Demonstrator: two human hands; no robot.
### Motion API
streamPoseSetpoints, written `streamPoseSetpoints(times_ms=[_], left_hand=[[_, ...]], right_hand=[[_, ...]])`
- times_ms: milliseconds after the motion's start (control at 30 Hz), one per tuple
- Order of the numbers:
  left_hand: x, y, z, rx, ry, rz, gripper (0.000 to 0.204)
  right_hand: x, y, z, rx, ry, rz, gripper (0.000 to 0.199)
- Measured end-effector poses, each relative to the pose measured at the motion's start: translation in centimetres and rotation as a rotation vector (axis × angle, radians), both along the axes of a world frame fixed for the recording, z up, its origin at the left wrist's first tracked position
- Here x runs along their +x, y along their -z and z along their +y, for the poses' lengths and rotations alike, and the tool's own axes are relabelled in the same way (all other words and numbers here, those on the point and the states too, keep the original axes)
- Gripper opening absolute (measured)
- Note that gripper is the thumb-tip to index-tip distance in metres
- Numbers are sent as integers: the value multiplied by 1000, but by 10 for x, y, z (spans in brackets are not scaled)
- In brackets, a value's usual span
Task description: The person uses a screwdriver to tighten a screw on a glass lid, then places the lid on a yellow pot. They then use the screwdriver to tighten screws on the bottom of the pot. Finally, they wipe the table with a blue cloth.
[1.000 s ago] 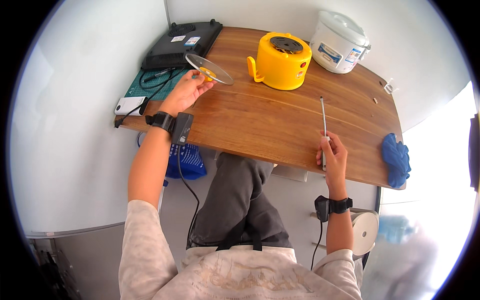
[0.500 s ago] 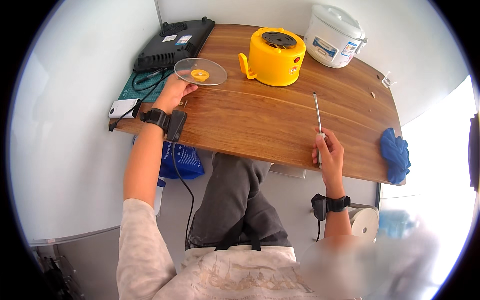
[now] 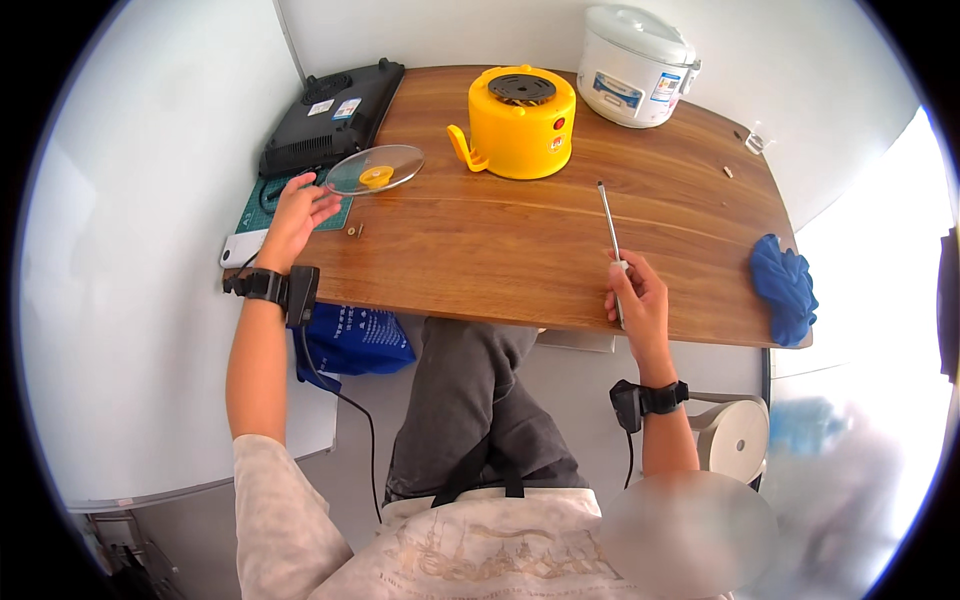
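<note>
My left hand (image 3: 298, 218) is open, fingers apart, right beside the left edge of a round clear glass lid (image 3: 400, 163) with a yellow knob (image 3: 376, 177). Whether a fingertip still touches the rim, I cannot tell. In my right hand (image 3: 640, 297), over the table's front edge, is a screwdriver (image 3: 610, 222), its metal shaft pointing away from me. Farther back stands a yellow, round-bodied appliance (image 3: 522, 130) with a handle on its left, a red button and a black disc on top. Small metal pieces (image 3: 356, 231) lie near my left hand.
A black electrical appliance (image 3: 330, 120) lies at the back left, by a green cutting mat (image 3: 257, 208) and a white box-like device (image 3: 240, 248). A white rice cooker (image 3: 635, 70) stands at the back right. A blue cloth (image 3: 783, 290) lies at the table's (image 3: 480, 270) right edge.
My left hand has drawn back to the left from the lid and its fingers have spread. The lid is lower and nearer. My right hand keeps its hold on the screwdriver. The view has shifted slightly.
</note>
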State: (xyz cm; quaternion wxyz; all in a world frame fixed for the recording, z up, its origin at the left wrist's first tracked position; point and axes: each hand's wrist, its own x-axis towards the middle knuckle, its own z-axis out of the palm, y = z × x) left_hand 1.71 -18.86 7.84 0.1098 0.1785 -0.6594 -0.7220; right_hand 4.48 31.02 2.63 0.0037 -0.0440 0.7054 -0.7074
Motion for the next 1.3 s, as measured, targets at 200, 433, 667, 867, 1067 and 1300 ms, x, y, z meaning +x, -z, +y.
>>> streamPoseSetpoints(times_ms=[200,433,667,867,1067,1300], left_hand=[[6,-3,-5,-119,104,-185,51],[3,-21,1,-631,104,-375,52],[-46,-89,83,-991,267,48,31],[-136,-120,177,-1082,504,205,34],[-187,-101,221,-1293,583,120,49],[-200,-65,217,-1308,576,276,49]], right_hand=[[-3,3,1,-20,20,5,32],[-2,-1,2,-15,9,-28,32],[-2,-2,10,-27,-2,-58,33],[-2,-2,9,-103,-21,-95,31],[0,-7,8,-113,-27,-116,29],[0,-11,9,-114,-35,-141,27]])
